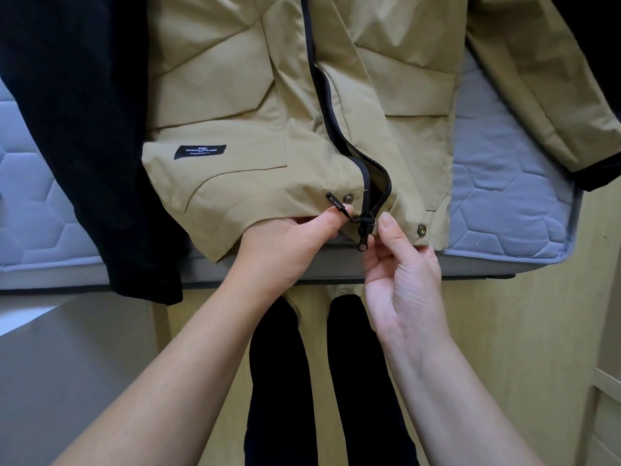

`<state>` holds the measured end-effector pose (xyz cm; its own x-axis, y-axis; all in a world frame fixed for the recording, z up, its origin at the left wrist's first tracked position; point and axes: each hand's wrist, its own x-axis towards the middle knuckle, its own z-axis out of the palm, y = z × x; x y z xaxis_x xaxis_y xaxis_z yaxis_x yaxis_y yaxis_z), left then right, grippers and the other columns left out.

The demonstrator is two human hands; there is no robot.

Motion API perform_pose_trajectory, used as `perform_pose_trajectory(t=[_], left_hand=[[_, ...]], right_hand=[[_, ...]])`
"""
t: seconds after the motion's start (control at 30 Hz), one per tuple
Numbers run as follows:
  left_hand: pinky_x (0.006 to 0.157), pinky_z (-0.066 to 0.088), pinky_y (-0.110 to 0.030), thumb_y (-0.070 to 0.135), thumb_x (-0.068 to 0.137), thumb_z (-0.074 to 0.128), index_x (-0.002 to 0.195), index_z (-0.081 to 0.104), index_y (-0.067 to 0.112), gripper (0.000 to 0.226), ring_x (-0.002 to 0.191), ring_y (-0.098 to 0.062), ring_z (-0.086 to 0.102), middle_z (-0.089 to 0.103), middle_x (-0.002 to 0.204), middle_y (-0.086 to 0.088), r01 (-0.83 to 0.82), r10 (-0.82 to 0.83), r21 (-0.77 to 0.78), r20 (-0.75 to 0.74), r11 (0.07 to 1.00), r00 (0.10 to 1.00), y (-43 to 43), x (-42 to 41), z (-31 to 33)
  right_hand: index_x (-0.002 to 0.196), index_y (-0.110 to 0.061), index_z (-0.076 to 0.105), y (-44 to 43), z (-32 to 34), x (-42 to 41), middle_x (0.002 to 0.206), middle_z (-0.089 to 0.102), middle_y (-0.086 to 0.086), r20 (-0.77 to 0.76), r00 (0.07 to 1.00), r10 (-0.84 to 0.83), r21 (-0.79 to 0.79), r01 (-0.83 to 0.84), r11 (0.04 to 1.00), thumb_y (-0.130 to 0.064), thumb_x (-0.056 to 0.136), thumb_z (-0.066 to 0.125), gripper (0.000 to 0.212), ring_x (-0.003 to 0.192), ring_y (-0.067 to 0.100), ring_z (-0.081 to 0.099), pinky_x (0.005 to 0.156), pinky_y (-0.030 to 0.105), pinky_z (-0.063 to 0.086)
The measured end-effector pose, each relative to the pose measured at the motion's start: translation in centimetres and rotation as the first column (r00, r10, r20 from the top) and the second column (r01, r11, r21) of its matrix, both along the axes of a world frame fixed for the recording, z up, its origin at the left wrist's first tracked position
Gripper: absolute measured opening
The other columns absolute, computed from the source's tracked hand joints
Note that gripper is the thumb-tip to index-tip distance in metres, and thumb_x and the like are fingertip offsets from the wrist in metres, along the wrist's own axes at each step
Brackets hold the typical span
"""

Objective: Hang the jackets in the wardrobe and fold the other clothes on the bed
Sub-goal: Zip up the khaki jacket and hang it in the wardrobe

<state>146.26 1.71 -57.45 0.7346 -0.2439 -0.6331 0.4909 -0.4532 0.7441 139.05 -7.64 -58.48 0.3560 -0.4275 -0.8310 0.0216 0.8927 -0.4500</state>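
jacket position: tan jacket (235, 105) lay front-up on the bed (504, 196), hem at the near edge of the mattress, just in front of the person.
left hand: left hand (285, 243) gripped the hem of the left front panel, thumb on top, fingers tucked under the fabric, touching the black pull tab (336, 205).
right hand: right hand (403, 264) pinched the right front panel at the bottom end of the zipper, thumb right beside the zipper slider (364, 230).
hand spacing: both hands close together, slider between them.
zipper: black zipper (332, 105) open along the lower front, teeth visible near the hem.
jacket look: khaki fabric, creased, angled seams; black label patch (200, 152) on the left panel; one metal snap (347, 197) by the tab, another snap (421, 229) on the right hem; right sleeve (524, 89) spread out to the side.
nearby: black garment (84, 129) lay just left of the jacket, draped over the mattress edge.
below: the person's legs (279, 381) in black trousers.
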Motion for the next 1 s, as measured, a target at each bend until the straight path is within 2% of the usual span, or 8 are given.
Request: perform_pose_trajectory(t=[0.17, 0.4, 0.6, 0.77, 0.83, 0.93, 1.0], left_hand=[[0.064, 0.04, -0.001, 0.038, 0.076, 0.075, 0.057, 0.067, 0.048, 0.024, 0.063, 0.017, 0.057, 0.064, 0.061, 0.029, 0.004, -0.004, 0.011, 0.012, 1.0, 1.0, 0.0, 0.0, 0.0], [0.073, 0.044, -0.006, 0.04, 0.077, 0.073, 0.063, 0.067, 0.051, 0.018, 0.073, 0.015, 0.06, 0.065, 0.068, 0.031, 0.048, -0.048, 0.009, 0.032, 0.999, 0.998, 0.0, 0.0, -0.2], [0.061, 0.038, 0.002, 0.038, 0.079, 0.073, 0.059, 0.066, 0.047, 0.022, 0.064, 0.018, 0.056, 0.063, 0.061, 0.03, 0.075, -0.076, 0.011, 0.022, 0.997, 0.997, 0.1, 0.1, -0.2], [0.065, 0.039, 0.0, 0.032, 0.08, 0.073, 0.058, 0.066, 0.049, 0.028, 0.067, 0.018, 0.057, 0.063, 0.064, 0.031, 0.142, -0.139, -0.058, 0.041, 0.988, 0.989, 0.4, 0.7, -0.1], [0.065, 0.038, 0.002, 0.03, 0.08, 0.072, 0.061, 0.066, 0.051, 0.029, 0.069, 0.019, 0.057, 0.064, 0.066, 0.032, 0.165, -0.161, -0.086, 0.052, 0.983, 0.986, 0.6, 0.9, -0.1], [0.072, 0.039, 0.0, 0.035, 0.078, 0.07, 0.075, 0.068, 0.053, 0.018, 0.08, 0.019, 0.058, 0.066, 0.078, 0.034, 0.188, -0.18, -0.111, 0.082, 0.976, 0.98, 0.6, 0.7, -0.4], [0.079, 0.041, -0.002, 0.038, 0.076, 0.069, 0.081, 0.067, 0.053, 0.016, 0.087, 0.018, 0.059, 0.066, 0.085, 0.036, 0.139, -0.132, -0.097, 0.075, 0.986, 0.988, 0.5, 0.1, -1.1]], right_hand=[[0.096, -0.014, 0.065, 0.1, 0.1, -0.1, 0.08, 0.072, 0.0, 0.001, 1.0, 0.01, -0.003, -0.01, 1.0, -0.001, 0.065, 0.07, 0.034, 0.067, 0.007, 0.067, 0.057, 0.018, 0.053], [0.098, -0.014, 0.064, 0.3, 0.2, 0.0, 0.083, 0.072, 0.0, 0.01, 1.0, 0.009, 0.012, -0.009, 1.0, -0.001, 0.066, 0.07, 0.035, 0.07, 0.007, 0.068, 0.058, 0.018, 0.053], [0.096, -0.016, 0.064, 0.3, 0.2, 0.0, 0.08, 0.072, -0.002, -0.008, 1.0, 0.011, -0.009, -0.011, 1.0, -0.001, 0.066, 0.07, 0.034, 0.066, 0.005, 0.066, 0.056, 0.017, 0.052], [0.094, -0.015, 0.067, 0.2, 0.1, 0.0, 0.085, 0.073, 0.001, 0.015, 1.0, 0.025, -0.032, -0.024, 0.999, 0.0, 0.068, 0.069, 0.031, 0.071, 0.008, 0.068, 0.062, 0.019, 0.054], [0.094, -0.015, 0.067, 0.2, 0.2, 0.1, 0.087, 0.073, 0.002, 0.015, 0.999, 0.03, -0.039, -0.029, 0.999, 0.0, 0.067, 0.069, 0.031, 0.074, 0.01, 0.069, 0.063, 0.019, 0.054], [0.1, -0.014, 0.065, 0.3, 0.3, 0.1, 0.087, 0.073, 0.002, -0.001, 1.0, 0.009, -0.012, -0.009, 1.0, 0.0, 0.066, 0.069, 0.037, 0.074, 0.01, 0.069, 0.06, 0.019, 0.054], [0.108, -0.012, 0.06, 0.5, 0.2, 0.2, 0.085, 0.073, 0.003, -0.037, 0.999, -0.01, 0.034, 0.011, 0.999, 0.003, 0.072, 0.066, 0.039, 0.07, 0.01, 0.068, 0.058, 0.02, 0.054]])
